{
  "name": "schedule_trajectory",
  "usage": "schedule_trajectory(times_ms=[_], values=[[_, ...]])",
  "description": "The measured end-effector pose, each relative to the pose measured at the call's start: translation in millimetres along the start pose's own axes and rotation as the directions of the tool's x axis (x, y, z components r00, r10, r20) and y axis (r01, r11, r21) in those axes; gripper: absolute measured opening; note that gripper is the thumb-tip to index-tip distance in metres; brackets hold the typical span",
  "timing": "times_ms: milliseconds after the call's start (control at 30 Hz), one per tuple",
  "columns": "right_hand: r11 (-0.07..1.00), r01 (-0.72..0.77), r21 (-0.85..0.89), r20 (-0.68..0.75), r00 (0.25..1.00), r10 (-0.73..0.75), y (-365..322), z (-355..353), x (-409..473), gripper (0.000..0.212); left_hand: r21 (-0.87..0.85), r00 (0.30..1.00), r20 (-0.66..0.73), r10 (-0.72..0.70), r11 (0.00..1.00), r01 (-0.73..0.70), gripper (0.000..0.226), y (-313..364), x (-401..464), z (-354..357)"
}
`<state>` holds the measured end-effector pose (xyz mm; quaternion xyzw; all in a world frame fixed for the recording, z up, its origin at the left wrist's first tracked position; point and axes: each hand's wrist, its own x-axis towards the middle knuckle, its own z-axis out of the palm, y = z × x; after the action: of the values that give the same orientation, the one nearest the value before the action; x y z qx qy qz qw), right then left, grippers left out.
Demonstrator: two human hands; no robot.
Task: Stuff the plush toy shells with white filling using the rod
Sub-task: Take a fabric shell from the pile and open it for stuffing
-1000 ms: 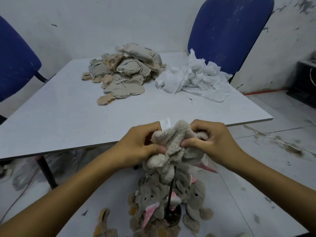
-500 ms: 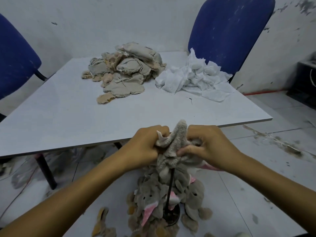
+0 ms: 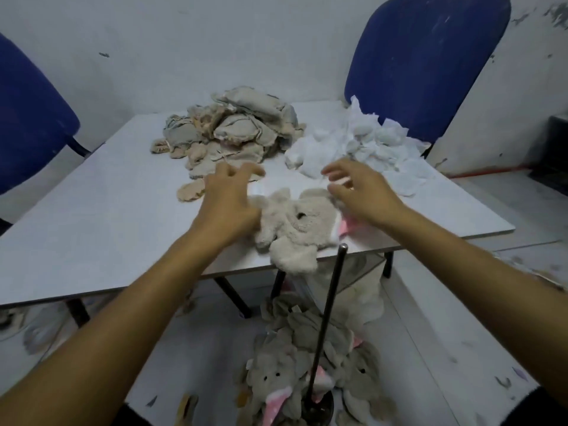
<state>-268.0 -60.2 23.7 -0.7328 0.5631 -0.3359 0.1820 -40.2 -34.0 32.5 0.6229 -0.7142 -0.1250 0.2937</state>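
A beige plush toy (image 3: 295,229) lies on the near edge of the white table (image 3: 92,216), one part hanging over the rim. My left hand (image 3: 229,199) hovers just left of it with fingers spread and holds nothing. My right hand (image 3: 356,192) is at the toy's right side, fingers loose and empty. The black rod (image 3: 329,315) stands upright from a round base on the floor, bare along its length. A pile of unstuffed shells (image 3: 233,130) sits at the back of the table. White filling (image 3: 359,146) is heaped to its right.
Several grey plush toys (image 3: 307,364) lie on the floor around the rod's base. A blue chair (image 3: 424,63) stands behind the table at the right, and another blue chair (image 3: 27,124) at the left. More scraps lie under the table.
The plush toy came off the rod and now lies on the table edge. Both hands let go of it and moved up over the table with fingers opened.
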Motion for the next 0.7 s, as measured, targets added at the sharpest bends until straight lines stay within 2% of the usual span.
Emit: schedule_trajectory(times_ms=[67,133,233,300,367,433,467,533,600,700], values=[[0.992,0.015,-0.128,0.056,0.998,-0.007,19,14,6,0.031,0.064,0.978,0.052,0.203,0.976,-0.207,0.034,-3,7,11],[0.974,0.078,-0.212,0.040,0.997,-0.071,28,22,15,0.038,0.068,0.943,0.166,0.290,0.950,-0.304,0.020,0,16,17],[0.938,0.123,-0.325,-0.072,0.985,-0.154,31,30,34,0.059,0.011,0.941,0.238,0.239,0.969,-0.248,0.016,4,28,23],[0.883,0.102,-0.458,-0.022,0.992,-0.126,33,33,46,0.073,-0.012,0.939,0.267,0.218,0.975,-0.223,0.016,5,35,25],[0.816,0.089,-0.570,0.065,0.996,-0.063,32,34,55,0.079,-0.004,0.917,0.346,0.198,0.978,-0.209,0.021,7,40,26],[0.786,0.100,-0.611,0.066,0.995,-0.076,33,35,60,0.069,-0.002,0.891,0.417,0.179,0.981,-0.195,0.031,10,43,25],[0.782,0.106,-0.614,0.047,0.994,-0.098,33,36,60,0.056,-0.001,0.890,0.419,0.183,0.979,-0.201,0.032,11,44,26],[0.795,0.100,-0.598,0.006,0.993,-0.121,33,36,57,0.030,-0.001,0.911,0.354,0.212,0.974,-0.226,0.027,12,42,29],[0.830,0.088,-0.551,-0.054,0.989,-0.141,34,32,53,0.023,0.008,0.931,0.258,0.258,0.963,-0.269,0.016,13,38,34],[0.912,0.047,-0.408,-0.167,0.978,-0.124,32,20,46,0.020,-0.006,0.924,0.137,0.356,0.933,-0.359,0.009,14,30,41]])
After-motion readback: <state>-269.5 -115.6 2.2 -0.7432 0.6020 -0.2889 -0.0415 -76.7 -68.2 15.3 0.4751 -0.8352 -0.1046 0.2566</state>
